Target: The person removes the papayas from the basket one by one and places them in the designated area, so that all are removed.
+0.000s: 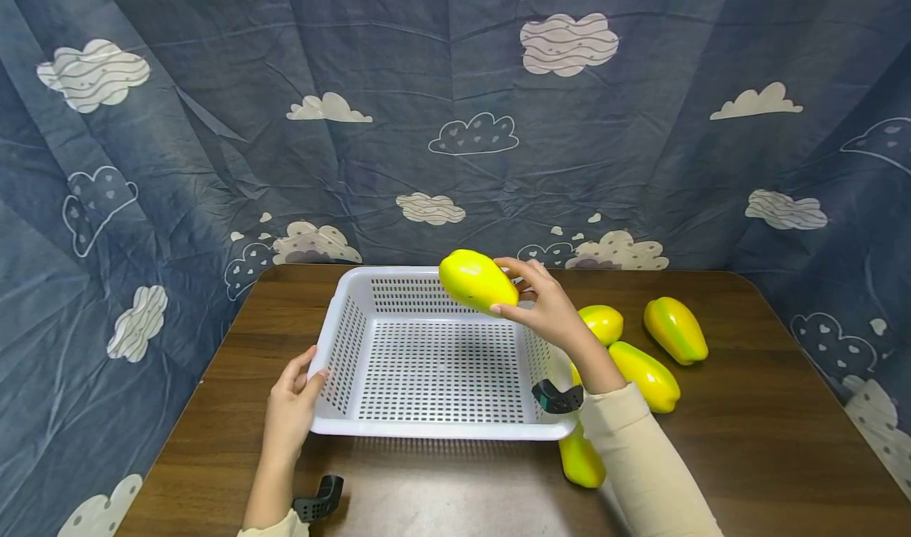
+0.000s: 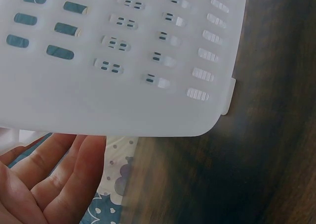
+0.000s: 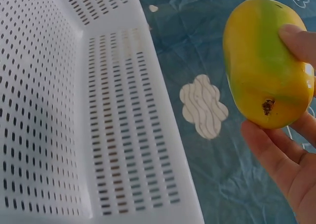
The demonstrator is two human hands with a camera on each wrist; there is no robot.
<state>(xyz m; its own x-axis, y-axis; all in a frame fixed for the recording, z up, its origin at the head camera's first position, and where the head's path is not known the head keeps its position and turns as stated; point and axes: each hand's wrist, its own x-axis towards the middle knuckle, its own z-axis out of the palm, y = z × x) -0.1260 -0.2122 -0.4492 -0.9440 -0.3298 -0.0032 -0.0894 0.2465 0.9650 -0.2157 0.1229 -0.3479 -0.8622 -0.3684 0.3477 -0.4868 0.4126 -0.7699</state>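
Note:
A white perforated plastic basket (image 1: 441,429) stands on the table, its visible floor bare. At its left rim my left hand (image 1: 290,402) grips the edge between thumb and fingers; the left wrist view shows these fingers (image 2: 74,169) beside the basket's side wall (image 2: 123,110). My right hand (image 1: 544,304) holds a yellow papaya (image 1: 477,280) above the basket's back right part, with thumb and fingertips around one end. In the right wrist view that papaya (image 3: 264,66) shows a green streak and a dark stem mark.
Several more papayas lie right of the basket: one at the back (image 1: 601,323), one in the middle (image 1: 646,376), one farther right (image 1: 676,331) and one near the front corner (image 1: 582,459), partly hidden. A dark cloth with clouds (image 1: 470,189) hangs behind the wooden table (image 1: 769,426).

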